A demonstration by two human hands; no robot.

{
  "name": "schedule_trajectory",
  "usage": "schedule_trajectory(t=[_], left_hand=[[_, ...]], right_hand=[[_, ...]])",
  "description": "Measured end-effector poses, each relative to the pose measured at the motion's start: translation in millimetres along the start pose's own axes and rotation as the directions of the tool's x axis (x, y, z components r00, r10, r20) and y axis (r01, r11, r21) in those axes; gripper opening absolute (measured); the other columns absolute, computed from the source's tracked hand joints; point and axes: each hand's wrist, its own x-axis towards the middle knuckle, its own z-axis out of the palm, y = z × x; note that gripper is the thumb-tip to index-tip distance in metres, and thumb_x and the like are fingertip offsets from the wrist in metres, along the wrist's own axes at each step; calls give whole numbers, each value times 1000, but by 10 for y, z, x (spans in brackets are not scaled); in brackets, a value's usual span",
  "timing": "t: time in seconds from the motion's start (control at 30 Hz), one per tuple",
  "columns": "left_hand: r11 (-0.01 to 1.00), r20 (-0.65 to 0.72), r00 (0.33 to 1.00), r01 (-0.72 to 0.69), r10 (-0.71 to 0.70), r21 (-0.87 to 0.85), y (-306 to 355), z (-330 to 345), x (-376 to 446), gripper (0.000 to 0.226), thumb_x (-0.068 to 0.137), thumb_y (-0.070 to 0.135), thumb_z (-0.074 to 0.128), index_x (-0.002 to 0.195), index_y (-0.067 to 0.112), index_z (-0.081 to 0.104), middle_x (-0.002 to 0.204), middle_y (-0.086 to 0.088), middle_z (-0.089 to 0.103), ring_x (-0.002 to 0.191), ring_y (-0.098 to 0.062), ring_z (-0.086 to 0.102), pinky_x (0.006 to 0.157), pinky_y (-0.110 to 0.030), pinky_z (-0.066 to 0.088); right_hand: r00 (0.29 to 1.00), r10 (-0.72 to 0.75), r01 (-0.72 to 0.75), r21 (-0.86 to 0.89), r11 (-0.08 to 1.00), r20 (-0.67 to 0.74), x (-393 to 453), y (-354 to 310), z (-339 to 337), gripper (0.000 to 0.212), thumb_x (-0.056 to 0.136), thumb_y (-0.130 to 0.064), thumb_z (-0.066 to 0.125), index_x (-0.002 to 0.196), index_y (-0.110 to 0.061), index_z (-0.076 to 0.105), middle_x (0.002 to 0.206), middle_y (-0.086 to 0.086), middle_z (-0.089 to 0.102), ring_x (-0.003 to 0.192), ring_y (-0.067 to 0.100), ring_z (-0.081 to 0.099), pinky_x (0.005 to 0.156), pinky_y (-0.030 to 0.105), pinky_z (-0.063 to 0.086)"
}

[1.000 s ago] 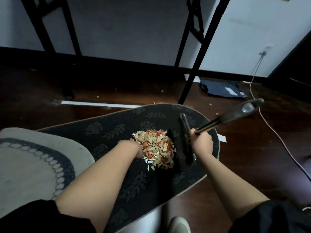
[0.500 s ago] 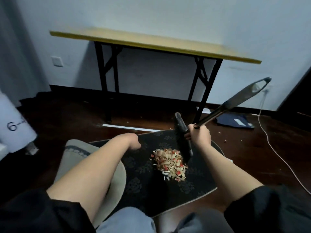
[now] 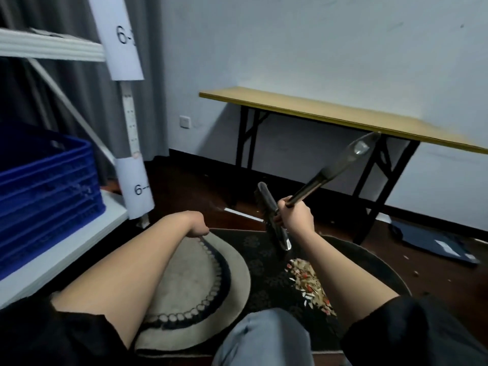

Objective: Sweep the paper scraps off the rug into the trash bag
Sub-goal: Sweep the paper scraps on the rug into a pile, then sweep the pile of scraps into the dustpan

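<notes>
Head view showed the right hand [image 3: 295, 216] curled around the dark metal handle of a long-handled black brush [image 3: 274, 219], holding it lifted off the floor with the bristle head tilted and the grey handle end pointing up toward the right. The brush head hung just above and behind the heap of beige, white and red paper scraps [image 3: 309, 282], not touching it. That heap lay on the dark oval rug with a leaf pattern [image 3: 266, 262], partly hidden by the right forearm. The left hand [image 3: 198, 228] was bent down at the wrist over the far edge of a round beige mat with a dark scalloped border [image 3: 198, 281], which overlapped the dark rug's left side; its fingers were hidden, so I could not tell whether they gripped anything. A grey-trousered knee [image 3: 264, 336] rose at the bottom. To the left stood a white metal shelf [image 3: 66, 249] bearing stacked blue plastic crates [image 3: 45, 186]. Against the pale wall stood a yellow-topped folding table with black legs [image 3: 330, 112], and a dark blue folder [image 3: 433, 244] lay on the dark wooden floor.
</notes>
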Motion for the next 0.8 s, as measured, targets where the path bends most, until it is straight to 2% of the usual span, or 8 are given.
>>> schedule_trajectory(t=[0.1,0.23,0.33,0.4,0.5,0.57,0.63,0.8], left_hand=[[997,7,998,67,-66,-29,-386,-5,-249,49,97,34,45,132,1,54,135,-14,55,121,-27,54,95,-30,42],[981,19,984,177,-176,-79,-946,143,-519,50,98,32,44,137,0,49,139,-14,51,124,-27,53,98,-30,41],[962,61,968,248,-243,-115,-1310,341,-668,51,98,31,45,138,0,47,140,-13,50,125,-27,52,99,-28,40],[950,101,957,283,-272,-129,-1557,502,-780,50,98,30,46,138,-1,48,140,-13,51,125,-26,52,99,-27,40],[933,122,940,333,-318,-136,-1837,697,-933,52,98,31,46,139,-1,46,142,-13,49,127,-26,50,101,-26,38],[918,137,927,368,-349,-147,-2039,834,-1032,51,98,31,45,139,0,46,143,-13,48,128,-26,49,101,-27,38],[900,146,912,405,-384,-160,-2218,959,-1090,51,99,32,43,140,2,46,144,-13,47,129,-27,48,102,-28,38],[820,64,844,534,-533,-208,-2572,1277,-1100,63,96,45,40,148,11,28,150,-15,31,135,-33,38,106,-37,35]], right_hand=[[997,-57,59,-33,998,55,-190,-220,331,27,91,-31,42,83,-18,65,77,-1,68,79,24,61,70,30,39],[978,-109,118,-39,992,176,-478,-470,792,26,92,-28,44,70,-21,57,74,-1,61,76,25,57,68,32,38],[957,-152,167,-42,985,248,-651,-559,1139,21,91,-32,46,83,-20,62,88,6,68,85,29,62,68,32,41],[936,-169,199,-67,978,309,-775,-617,1399,23,90,-35,46,84,-20,61,90,8,69,86,30,63,67,33,41],[904,-176,227,-86,970,390,-949,-666,1693,20,90,-34,43,79,-25,57,90,6,72,83,29,66,69,34,47],[882,-187,242,-76,967,432,-1081,-677,1913,19,90,-30,44,82,-23,59,87,7,71,82,29,67,77,39,53],[871,-178,228,-56,972,458,-1221,-676,2135,21,89,-30,46,80,-19,61,82,7,71,78,29,67,78,42,55],[821,-155,213,-43,976,549,-1469,-614,2638,24,86,-33,47,71,-19,59,78,7,72,77,29,69,78,44,55]])
